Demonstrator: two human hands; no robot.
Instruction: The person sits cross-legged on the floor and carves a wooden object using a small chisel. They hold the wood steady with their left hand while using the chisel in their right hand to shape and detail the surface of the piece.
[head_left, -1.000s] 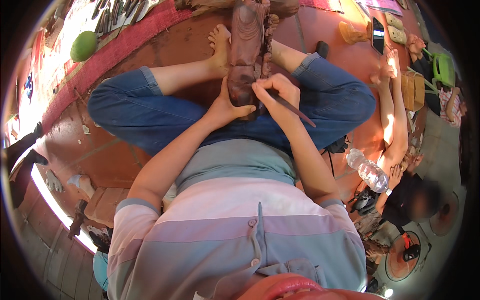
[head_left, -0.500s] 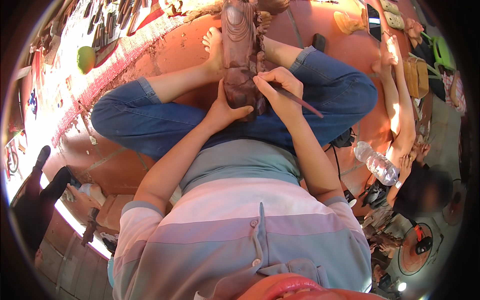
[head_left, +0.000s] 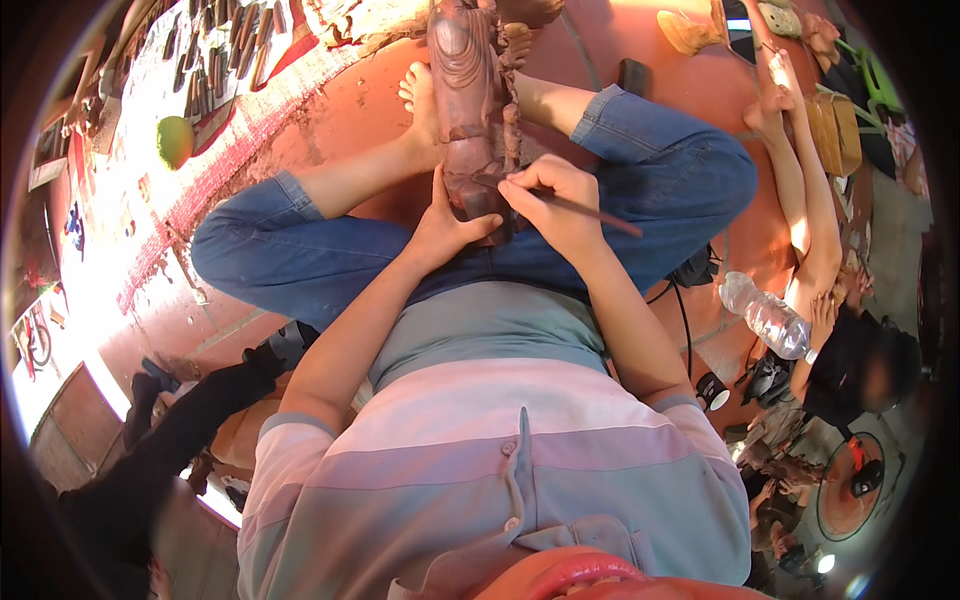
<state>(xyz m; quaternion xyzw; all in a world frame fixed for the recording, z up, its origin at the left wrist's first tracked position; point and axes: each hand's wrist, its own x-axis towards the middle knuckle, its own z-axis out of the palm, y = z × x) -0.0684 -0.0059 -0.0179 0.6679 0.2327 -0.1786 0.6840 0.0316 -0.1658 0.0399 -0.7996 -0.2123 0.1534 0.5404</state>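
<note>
A reddish-brown carved wooden figure [head_left: 463, 95] with draped folds lies lengthwise between my bare feet, its lower end toward my lap. My left hand [head_left: 448, 232] is wrapped round that lower end, thumb across the near side. In my right hand [head_left: 558, 205], a slim dark reddish stick-like tool [head_left: 610, 220] is pinched like a pen, its back end pointing down to the right. The fingertips are against the figure's right side near its base. The tool's working tip is too small to make out.
Several carving tools [head_left: 225, 50] lie on a cloth at upper left, beside a green round fruit [head_left: 174, 142]. A plastic bottle [head_left: 768, 315] stands out at right, near another person's legs [head_left: 815, 200]. A dark-clothed person's leg [head_left: 200, 415] is at lower left. A fan [head_left: 850, 485] is at lower right.
The figure's upper end has shifted slightly left in view, and my right hand slightly left and down. At lower left, the dark-clothed person's leg has come closer to me. Both grips stay the same.
</note>
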